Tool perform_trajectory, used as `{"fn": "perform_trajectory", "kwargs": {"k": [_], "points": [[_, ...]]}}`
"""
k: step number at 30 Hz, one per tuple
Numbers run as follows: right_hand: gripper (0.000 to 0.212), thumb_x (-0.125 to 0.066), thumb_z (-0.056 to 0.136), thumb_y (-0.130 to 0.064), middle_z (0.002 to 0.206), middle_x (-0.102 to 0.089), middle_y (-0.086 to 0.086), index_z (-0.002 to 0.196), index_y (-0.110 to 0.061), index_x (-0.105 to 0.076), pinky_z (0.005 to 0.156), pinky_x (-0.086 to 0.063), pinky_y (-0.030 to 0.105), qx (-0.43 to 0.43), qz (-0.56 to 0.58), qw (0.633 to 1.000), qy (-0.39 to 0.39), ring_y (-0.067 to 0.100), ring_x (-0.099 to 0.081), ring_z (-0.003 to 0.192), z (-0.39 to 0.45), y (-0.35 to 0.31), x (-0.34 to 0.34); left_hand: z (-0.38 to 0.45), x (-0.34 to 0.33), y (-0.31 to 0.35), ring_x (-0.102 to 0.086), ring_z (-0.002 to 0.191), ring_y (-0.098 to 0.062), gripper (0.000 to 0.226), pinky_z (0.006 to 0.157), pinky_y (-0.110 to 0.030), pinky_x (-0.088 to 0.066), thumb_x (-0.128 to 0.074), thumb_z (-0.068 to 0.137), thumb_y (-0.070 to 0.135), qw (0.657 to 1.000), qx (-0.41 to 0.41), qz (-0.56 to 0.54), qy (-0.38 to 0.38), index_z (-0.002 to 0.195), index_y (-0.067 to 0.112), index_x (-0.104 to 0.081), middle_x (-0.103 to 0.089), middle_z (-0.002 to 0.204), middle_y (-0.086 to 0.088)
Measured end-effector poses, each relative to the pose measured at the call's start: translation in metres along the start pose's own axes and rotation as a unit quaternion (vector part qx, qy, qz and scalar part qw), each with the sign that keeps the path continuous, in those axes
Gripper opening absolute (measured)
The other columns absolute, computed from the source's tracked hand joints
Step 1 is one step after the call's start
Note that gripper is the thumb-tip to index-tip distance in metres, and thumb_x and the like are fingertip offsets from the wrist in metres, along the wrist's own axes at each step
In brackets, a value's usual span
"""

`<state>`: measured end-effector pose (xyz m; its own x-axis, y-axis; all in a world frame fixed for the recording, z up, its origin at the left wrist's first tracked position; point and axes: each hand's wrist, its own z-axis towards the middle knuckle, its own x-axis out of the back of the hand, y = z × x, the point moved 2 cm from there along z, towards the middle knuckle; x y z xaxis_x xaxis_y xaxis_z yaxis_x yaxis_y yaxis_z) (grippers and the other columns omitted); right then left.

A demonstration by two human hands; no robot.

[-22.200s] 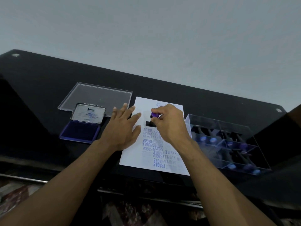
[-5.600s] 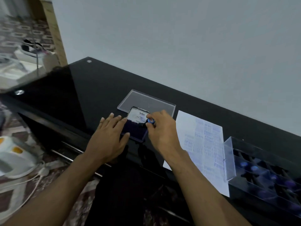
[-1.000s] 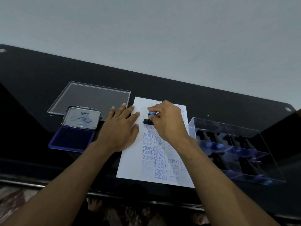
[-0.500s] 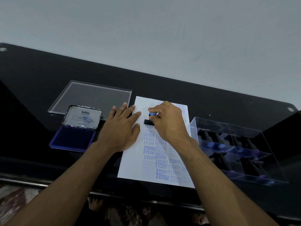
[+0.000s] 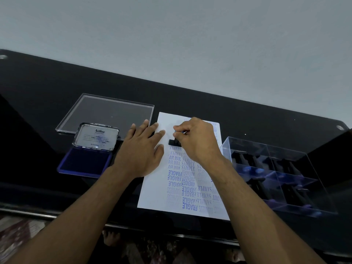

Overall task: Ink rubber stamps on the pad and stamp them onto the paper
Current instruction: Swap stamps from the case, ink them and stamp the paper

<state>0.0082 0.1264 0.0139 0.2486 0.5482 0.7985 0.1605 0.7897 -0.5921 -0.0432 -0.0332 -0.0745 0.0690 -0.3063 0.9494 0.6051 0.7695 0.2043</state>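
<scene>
Black glass counter point(image 5: 190, 96), seen from head height against a pale grey wall point(image 5: 190, 35). White paper point(image 5: 158, 187) at centre, crowded with blue impressions reading FRAGILE, SAMPLE, AIR MAIL and AMENDED. Right hand point(image 5: 198, 140) over the far end of the paper, fingers curled round a stamp point(image 5: 174, 142), grip clenched on its blue knob, black base down on the sheet just beyond the topmost SAMPLE mark. Left hand point(image 5: 141, 149) flat on the paper's left edge, fingers straight and spread, grip released, palm half on the counter. Left of the paper, an open ink pad point(image 5: 85, 162), blue pad facing up, silver lid marked Artline tilted back. Beyond the ink pad and left of the paper's far corner, a clear plastic lid point(image 5: 106, 113) lying flat. Right of the paper, touching or nearly touching its edge, a clear box point(image 5: 276, 172) with dividers, more dark stamps with blue knobs inside. Below the counter's near edge, patterned floor point(image 5: 19, 233) and toes, blurred.
</scene>
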Motion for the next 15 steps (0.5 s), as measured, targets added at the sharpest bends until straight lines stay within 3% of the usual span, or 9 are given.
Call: {"fn": "perform_trajectory", "kwargs": {"k": [15], "points": [[0.017,-0.072,0.089,-0.022,0.111,-0.072,-0.005,0.105,-0.019,-0.077,0.082,-0.047,0.015,-0.011,-0.007,1.0,-0.006,0.003,-0.06,0.081,0.0025,-0.0003,-0.0013,0.0,-0.0011,0.0002,-0.029,0.15,-0.028,0.059,0.122,-0.056,-0.02,-0.028,0.096,0.047,1.0,0.003,-0.006,0.005,0.144,0.024,-0.052,-0.044,0.156,-0.004]]}}
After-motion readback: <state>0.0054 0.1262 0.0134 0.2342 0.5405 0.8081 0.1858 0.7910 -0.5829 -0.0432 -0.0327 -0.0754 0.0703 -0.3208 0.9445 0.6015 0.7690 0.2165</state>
